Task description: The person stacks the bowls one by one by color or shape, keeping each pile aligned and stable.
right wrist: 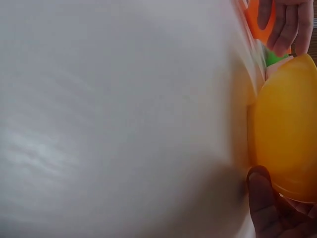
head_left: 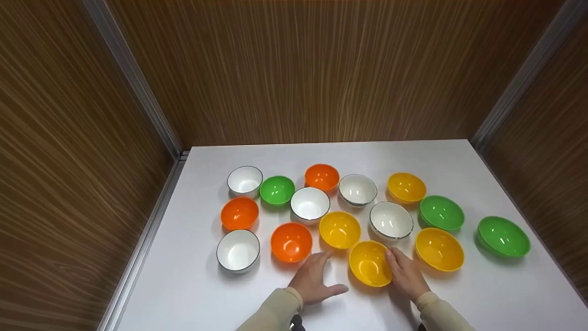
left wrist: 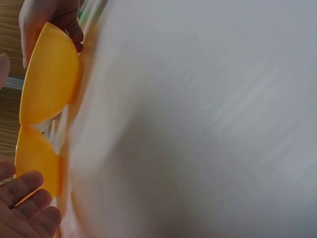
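Observation:
My right hand [head_left: 408, 276] grips the right side of a yellow bowl [head_left: 370, 265] near the front of the group, with the thumb at its rim. The bowl stands upright, its inside facing up. To its left, my left hand [head_left: 313, 280] is held with thumb and fingers spread and nothing between them. Just beyond those fingers are an orange bowl [head_left: 291, 243] and a second yellow bowl [head_left: 340, 231]. In the left wrist view, the held bowl [left wrist: 49, 74] overlaps another yellow bowl [left wrist: 37, 158] behind the left fingers [left wrist: 25, 188].
Several more bowls share the white table [head_left: 183, 285]: a white bowl [head_left: 238, 250] at left, a white bowl [head_left: 391, 220] behind the held one, a yellow bowl [head_left: 439, 249] and a green bowl [head_left: 503, 236] at right. Wood-grain panels [head_left: 321, 69] enclose the back and sides.

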Demonstrator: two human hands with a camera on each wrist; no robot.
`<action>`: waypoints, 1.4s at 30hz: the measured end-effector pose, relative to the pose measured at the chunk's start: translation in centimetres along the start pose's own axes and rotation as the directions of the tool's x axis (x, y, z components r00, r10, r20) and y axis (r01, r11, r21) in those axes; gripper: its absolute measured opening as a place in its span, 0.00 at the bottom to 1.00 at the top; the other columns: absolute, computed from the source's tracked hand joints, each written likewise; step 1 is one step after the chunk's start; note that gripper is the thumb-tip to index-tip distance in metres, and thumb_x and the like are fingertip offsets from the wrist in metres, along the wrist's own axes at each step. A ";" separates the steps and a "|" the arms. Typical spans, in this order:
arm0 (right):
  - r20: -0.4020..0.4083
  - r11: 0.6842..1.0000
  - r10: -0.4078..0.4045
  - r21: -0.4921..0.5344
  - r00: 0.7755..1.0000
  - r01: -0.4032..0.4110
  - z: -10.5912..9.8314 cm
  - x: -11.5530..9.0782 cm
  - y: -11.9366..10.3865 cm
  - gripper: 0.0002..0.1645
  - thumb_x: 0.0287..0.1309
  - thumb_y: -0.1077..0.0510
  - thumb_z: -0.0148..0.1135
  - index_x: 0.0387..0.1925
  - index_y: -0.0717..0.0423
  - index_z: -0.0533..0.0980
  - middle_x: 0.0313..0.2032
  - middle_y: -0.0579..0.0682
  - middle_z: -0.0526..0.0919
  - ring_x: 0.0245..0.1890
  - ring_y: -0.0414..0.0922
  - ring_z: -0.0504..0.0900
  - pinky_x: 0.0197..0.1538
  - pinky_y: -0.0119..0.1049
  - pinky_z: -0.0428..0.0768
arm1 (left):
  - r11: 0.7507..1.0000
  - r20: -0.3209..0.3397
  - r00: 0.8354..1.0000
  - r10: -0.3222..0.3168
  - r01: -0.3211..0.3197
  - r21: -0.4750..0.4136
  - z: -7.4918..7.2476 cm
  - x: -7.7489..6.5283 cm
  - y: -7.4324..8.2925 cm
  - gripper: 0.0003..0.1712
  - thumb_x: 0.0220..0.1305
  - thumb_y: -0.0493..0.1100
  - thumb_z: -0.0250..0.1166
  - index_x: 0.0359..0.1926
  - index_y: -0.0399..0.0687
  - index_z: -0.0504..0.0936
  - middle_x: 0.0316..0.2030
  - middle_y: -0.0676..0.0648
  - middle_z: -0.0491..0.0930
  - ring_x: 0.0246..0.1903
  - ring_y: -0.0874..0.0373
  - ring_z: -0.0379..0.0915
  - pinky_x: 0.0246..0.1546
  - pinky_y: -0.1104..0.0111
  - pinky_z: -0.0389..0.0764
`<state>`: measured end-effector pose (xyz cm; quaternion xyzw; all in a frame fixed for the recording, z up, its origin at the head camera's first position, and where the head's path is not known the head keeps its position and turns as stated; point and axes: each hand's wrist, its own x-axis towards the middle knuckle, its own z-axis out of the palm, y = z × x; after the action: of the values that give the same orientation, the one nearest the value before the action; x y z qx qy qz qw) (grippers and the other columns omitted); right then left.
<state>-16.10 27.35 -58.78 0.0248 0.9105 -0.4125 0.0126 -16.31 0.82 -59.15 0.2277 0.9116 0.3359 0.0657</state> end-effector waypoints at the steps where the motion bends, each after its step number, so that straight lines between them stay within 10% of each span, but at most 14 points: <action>1: 0.007 1.000 -0.003 0.004 1.000 0.003 0.1 0.0 -0.2 0.31 0.68 0.42 0.37 0.56 0.63 0.68 0.52 0.62 0.74 0.53 0.57 0.71 0.59 0.53 0.63 | 1.000 0.011 1.000 -0.001 0.001 0.001 0.0 0.0 -0.1 0.56 0.40 0.73 0.63 0.67 0.51 0.58 0.61 0.52 0.64 0.60 0.58 0.58 0.61 0.62 0.60; 15: 0.154 0.997 -0.035 0.080 0.987 0.023 2.5 -0.1 -2.5 0.26 0.66 0.40 0.41 0.51 0.52 0.74 0.49 0.50 0.78 0.53 0.50 0.73 0.60 0.50 0.64 | 1.000 0.094 0.996 -0.007 0.007 -0.001 0.0 -0.5 -1.4 0.71 0.24 0.77 0.67 0.70 0.56 0.49 0.65 0.53 0.57 0.62 0.58 0.54 0.61 0.60 0.59; 27: 0.312 0.995 -0.092 0.052 0.946 0.079 3.4 0.4 -3.9 0.28 0.66 0.39 0.37 0.54 0.51 0.71 0.51 0.52 0.77 0.51 0.50 0.74 0.57 0.54 0.66 | 0.997 0.016 1.000 0.023 -0.022 -0.068 -0.1 -0.5 -1.6 0.75 0.22 0.78 0.66 0.71 0.56 0.42 0.64 0.54 0.60 0.60 0.59 0.59 0.60 0.60 0.62; 42: 0.048 0.974 -0.211 0.100 0.976 0.206 -2.5 0.8 -3.9 0.19 0.66 0.48 0.46 0.54 0.48 0.71 0.38 0.50 0.81 0.32 0.44 0.80 0.36 0.34 0.79 | 0.998 0.030 1.000 0.004 -0.002 -0.061 0.2 -0.7 -1.7 0.70 0.24 0.77 0.66 0.70 0.64 0.46 0.61 0.60 0.62 0.58 0.61 0.60 0.59 0.60 0.62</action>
<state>-17.13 26.67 -54.26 -0.0824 0.8869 -0.4545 -0.0054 -16.22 -0.54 -60.42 0.2322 0.8995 0.3602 0.0857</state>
